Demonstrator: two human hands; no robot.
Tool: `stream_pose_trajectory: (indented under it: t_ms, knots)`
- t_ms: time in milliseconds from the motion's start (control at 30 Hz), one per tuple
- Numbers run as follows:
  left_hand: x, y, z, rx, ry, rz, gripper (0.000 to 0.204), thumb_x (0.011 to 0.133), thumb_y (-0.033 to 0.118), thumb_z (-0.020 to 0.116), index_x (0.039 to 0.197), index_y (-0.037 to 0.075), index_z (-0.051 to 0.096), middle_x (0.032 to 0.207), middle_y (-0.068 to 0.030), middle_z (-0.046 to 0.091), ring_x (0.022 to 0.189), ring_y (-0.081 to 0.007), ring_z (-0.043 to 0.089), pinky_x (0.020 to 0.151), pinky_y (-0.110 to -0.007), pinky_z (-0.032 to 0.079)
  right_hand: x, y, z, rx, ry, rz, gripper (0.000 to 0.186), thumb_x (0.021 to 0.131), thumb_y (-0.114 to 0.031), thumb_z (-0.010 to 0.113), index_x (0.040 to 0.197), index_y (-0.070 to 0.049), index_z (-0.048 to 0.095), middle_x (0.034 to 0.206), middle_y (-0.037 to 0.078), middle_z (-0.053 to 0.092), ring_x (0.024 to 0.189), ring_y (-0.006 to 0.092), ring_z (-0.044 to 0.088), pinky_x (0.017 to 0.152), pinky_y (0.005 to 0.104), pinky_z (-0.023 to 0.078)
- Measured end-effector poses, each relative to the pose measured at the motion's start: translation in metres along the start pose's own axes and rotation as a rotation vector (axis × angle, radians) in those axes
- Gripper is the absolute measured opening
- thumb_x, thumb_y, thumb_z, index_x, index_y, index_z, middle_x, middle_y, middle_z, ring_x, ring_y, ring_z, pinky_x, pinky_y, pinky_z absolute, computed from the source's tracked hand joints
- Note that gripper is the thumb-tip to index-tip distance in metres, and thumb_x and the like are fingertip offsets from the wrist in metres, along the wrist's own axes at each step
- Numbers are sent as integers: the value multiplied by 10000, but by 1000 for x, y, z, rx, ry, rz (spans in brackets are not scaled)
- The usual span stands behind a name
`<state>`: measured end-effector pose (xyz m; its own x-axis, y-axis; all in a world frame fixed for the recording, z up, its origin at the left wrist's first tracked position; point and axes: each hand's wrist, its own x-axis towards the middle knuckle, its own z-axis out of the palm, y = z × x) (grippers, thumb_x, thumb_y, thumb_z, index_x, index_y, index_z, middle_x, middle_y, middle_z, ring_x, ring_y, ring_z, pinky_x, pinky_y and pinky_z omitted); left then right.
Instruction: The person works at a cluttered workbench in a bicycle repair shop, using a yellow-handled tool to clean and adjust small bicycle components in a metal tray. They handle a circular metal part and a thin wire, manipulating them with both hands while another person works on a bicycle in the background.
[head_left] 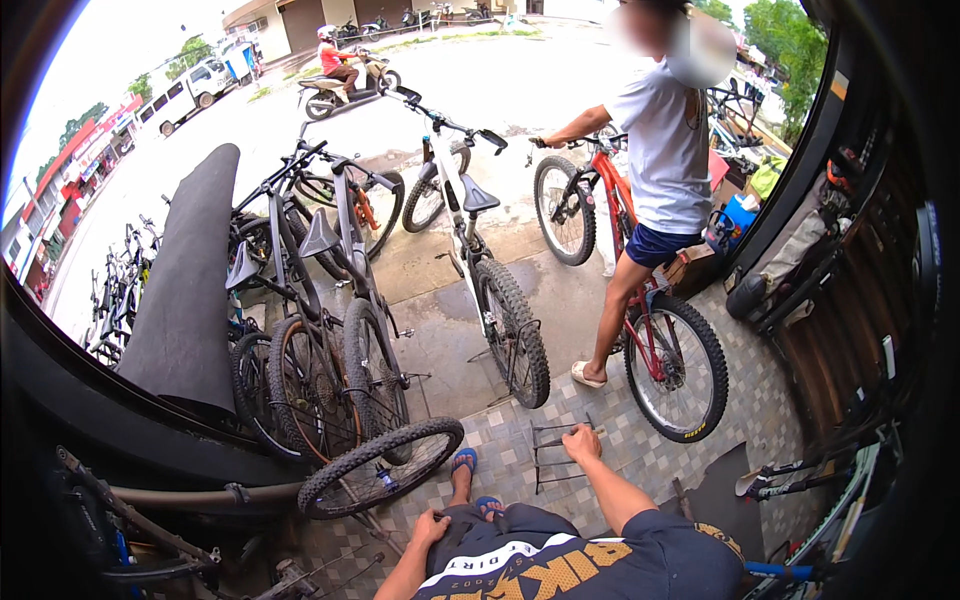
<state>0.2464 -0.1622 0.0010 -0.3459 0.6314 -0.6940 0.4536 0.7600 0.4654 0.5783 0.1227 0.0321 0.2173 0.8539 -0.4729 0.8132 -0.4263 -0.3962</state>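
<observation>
My right hand (582,443) is closed round the upper part of a thin black metal bike floor stand (537,455), which stands on the tiled floor. My left hand (430,527) rests on my thigh, against the dark shorts, its fingers loosely curved and holding nothing that I can see. Just left of that hand, a loose bicycle wheel (440,440) with a knobby tyre lies tilted. A white mountain bike (468,235) stands upright ahead of me. To the right, a person (660,150) in a white shirt straddles a red mountain bike (650,345), one hand on its handlebar.
Several dark bikes (355,260) stand close together at the left, beside a tall dark panel (185,290). Bike frames and parts (840,490) crowd the lower right. A dark mat (722,500) lies on the floor. Outside, a scooter rider (335,65) is on the road.
</observation>
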Motion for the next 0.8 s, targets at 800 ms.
stream_pose_trajectory:
  t_ms: [800]
  knots:
    - [-70,-45,49,104,-134,-165,454,817,432,871,1136,118,795,1143,-187,782,1123,-348,737,958,-449,567,2,7,2,27,-51,-105,396,872,-349,707,1191,-117,748,1192,196,759,1159,403,701,973,503,553]
